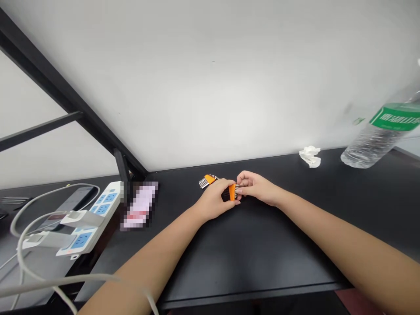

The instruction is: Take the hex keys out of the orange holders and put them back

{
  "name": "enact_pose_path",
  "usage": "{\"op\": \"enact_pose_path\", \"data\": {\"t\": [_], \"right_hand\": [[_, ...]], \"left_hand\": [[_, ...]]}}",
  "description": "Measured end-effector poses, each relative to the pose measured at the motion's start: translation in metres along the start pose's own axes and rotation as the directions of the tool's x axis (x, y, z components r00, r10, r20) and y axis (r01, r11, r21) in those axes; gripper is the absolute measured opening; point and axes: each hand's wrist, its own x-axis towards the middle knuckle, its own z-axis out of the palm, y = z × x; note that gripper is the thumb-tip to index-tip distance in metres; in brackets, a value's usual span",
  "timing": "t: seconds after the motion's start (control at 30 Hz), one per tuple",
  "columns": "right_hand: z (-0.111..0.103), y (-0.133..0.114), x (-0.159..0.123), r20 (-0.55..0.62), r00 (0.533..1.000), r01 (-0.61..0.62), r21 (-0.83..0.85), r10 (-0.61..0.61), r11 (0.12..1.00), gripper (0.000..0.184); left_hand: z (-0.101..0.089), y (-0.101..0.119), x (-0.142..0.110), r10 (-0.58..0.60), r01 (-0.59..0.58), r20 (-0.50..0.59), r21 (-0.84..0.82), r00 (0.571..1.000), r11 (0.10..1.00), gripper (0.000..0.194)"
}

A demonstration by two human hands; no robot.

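Observation:
My left hand (216, 199) is closed around an orange and black hex key holder (232, 192), just above the black desk. Short metal ends stick out of the holder's right side. There the thumb and fingers of my right hand (252, 186) pinch one of these metal pieces, which looks like a hex key (237, 190); the fingers hide most of it. Right behind my left hand lies a second orange holder (210, 178) with several silver hex keys (202, 183) fanned out to its left.
A white power strip (95, 218) with plugs and looping white cables (29, 236) is at the left, beside a phone (70, 203). A blurred pink item (141, 205) lies nearby. Crumpled tissue (310, 156) and a plastic bottle (370, 142) stand near the wall. A black metal frame (65, 96) slants at left.

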Motion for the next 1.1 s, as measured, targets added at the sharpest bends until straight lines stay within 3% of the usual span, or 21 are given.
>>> {"op": "enact_pose_path", "data": {"t": [0.23,0.47,0.73,0.93,1.1], "right_hand": [[0.002,0.001,0.0,0.007,1.0,-0.028,0.164,0.027,0.986,0.034],[0.002,0.0,-0.002,0.024,0.997,-0.077,0.163,0.074,0.984,0.037],[0.004,-0.004,-0.002,0.043,0.99,-0.138,0.204,0.132,0.969,0.032],[0.012,-0.003,-0.001,-0.06,0.987,-0.129,0.256,0.149,0.958,0.033],[0.009,-0.002,-0.001,-0.008,0.988,-0.146,0.222,0.152,0.964,0.031]], "left_hand": [[-0.004,0.006,-0.001,0.071,-0.07,0.0,-0.109,0.997,0.992,0.041],[-0.002,0.006,0.0,0.006,-0.01,-0.026,-0.155,1.0,0.988,0.042],[-0.001,-0.003,-0.001,0.042,-0.049,-0.068,-0.095,0.997,0.994,0.045],[-0.002,-0.003,-0.001,0.067,-0.067,-0.054,0.004,0.996,0.998,0.049],[-0.001,-0.002,-0.001,0.059,-0.061,-0.064,-0.029,0.996,0.998,0.046]]}}
